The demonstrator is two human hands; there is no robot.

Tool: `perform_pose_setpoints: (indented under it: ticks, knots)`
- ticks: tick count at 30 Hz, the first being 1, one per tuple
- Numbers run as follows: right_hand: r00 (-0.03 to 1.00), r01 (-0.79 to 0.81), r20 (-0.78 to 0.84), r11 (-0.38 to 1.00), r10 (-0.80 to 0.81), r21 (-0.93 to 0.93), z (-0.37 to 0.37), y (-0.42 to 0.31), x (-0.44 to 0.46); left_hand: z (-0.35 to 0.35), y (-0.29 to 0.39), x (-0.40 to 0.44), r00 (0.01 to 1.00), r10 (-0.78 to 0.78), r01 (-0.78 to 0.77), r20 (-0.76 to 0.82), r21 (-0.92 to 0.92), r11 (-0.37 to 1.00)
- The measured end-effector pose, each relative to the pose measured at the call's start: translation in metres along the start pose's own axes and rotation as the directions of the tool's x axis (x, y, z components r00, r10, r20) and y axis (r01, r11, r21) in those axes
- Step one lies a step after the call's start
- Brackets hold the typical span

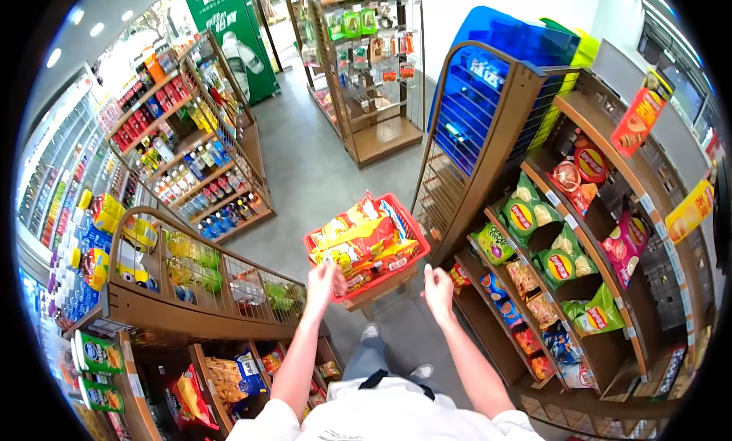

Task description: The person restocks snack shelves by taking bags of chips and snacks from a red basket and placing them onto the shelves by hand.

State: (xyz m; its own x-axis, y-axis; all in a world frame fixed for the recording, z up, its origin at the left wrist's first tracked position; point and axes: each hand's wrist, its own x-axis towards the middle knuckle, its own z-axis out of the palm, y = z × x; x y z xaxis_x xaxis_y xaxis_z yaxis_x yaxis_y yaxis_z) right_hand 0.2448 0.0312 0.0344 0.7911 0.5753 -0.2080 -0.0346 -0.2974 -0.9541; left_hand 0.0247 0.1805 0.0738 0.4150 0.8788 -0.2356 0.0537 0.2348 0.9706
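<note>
A red shopping basket [421, 252] full of snack bags [358, 239] in red and yellow wrappers rests on a brown wooden stand [381, 290] in front of me. My left hand [324, 288] is at the basket's near left corner, fingers curled together. It is slightly blurred, and whether anything is inside the fingers is hidden. Off the basket's right side, apart from it, my right hand [438, 290] is closed with the thumb uppermost; nothing shows in it.
Shelves with chip bags [563, 262] curve along my right. A low snack shelf [206, 319] stands at left, with a bottle rack [194, 155] beyond. Ahead are a wire display rack [366, 82] and a blue plastic bin [503, 44]. Grey floor [293, 136] runs between the racks.
</note>
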Motion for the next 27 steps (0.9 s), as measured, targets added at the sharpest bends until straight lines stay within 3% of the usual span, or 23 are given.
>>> perform_pose_setpoints:
  ticks: [4, 6, 8, 9, 12, 16, 18, 23, 26, 27]
  knots:
    - [0.95, 0.309, 0.0, 0.942, -0.311, -0.13, 0.037, 0.004, 0.039, -0.032, 0.017, 0.064, 0.961, 0.249, -0.252, -0.118, -0.017, 0.967]
    - [0.889, 0.453, 0.031, 0.872, -0.456, -0.186, 0.054, -0.031, 0.038, -0.041, 0.025, 0.083, 0.951, 0.257, -0.24, -0.171, 0.112, 0.964]
    - [0.899, 0.438, 0.165, 0.838, -0.406, -0.326, 0.067, -0.057, 0.042, -0.047, 0.021, 0.091, 0.906, 0.401, -0.34, -0.134, 0.332, 0.88]
    - [0.865, 0.501, 0.211, 0.787, -0.455, -0.359, 0.073, -0.056, 0.049, -0.051, 0.012, 0.097, 0.877, 0.47, -0.391, -0.094, 0.428, 0.815]
    - [0.786, 0.618, 0.388, 0.636, -0.482, -0.462, 0.084, -0.065, 0.066, -0.06, 0.011, 0.096, 0.889, 0.452, -0.404, 0.078, 0.601, 0.69]
    - [0.733, 0.664, 0.591, 0.544, -0.338, -0.513, 0.095, -0.085, 0.086, -0.06, 0.006, 0.092, 0.909, 0.396, -0.374, 0.126, 0.664, 0.647]
    - [0.654, 0.714, 0.705, 0.534, -0.275, -0.454, 0.096, -0.082, 0.106, -0.052, 0.008, 0.088, 0.89, 0.367, -0.434, 0.272, 0.753, 0.494]
    - [0.565, 0.791, 0.806, 0.394, -0.178, -0.467, 0.097, -0.075, 0.132, -0.025, -0.009, 0.092, 0.908, 0.219, -0.396, 0.358, 0.904, 0.164]
    - [0.608, 0.76, 0.781, 0.391, -0.144, -0.52, 0.098, -0.068, 0.14, -0.017, -0.011, 0.096, 0.914, 0.177, -0.38, 0.366, 0.923, 0.057]
    - [0.595, 0.778, 0.776, 0.389, -0.208, -0.493, 0.098, -0.065, 0.14, -0.016, -0.013, 0.098, 0.915, 0.171, -0.376, 0.364, 0.926, 0.039]
